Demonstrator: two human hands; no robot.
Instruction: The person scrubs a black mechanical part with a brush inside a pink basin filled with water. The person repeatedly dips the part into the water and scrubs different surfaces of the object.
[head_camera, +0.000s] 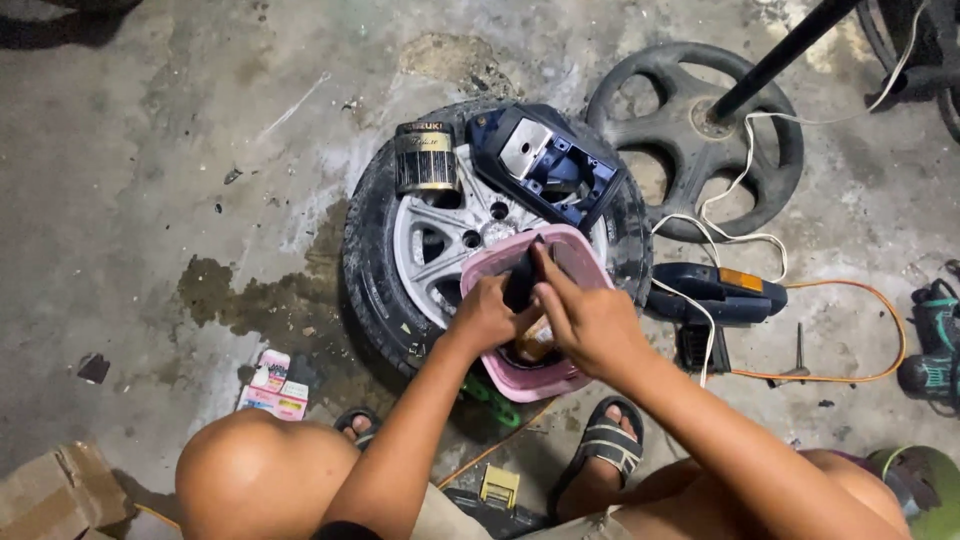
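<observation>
Left hand (487, 315) and right hand (585, 322) gripping a smooth dark part (521, 280), over pink plastic tub (575, 250), on ribbed rubber tyre (372, 270)

Both bare forearms reach forward and inward from the bottom of the view, so that the two hands meet close together at the centre. The left hand (487, 315) is curled into a loose fist, knuckles up, fingers wrapped tight. The right hand (585, 318) lies just beside it, back upward, with its fingers extended forward and pinched. Both knees are bent and spread wide in a squat.
</observation>
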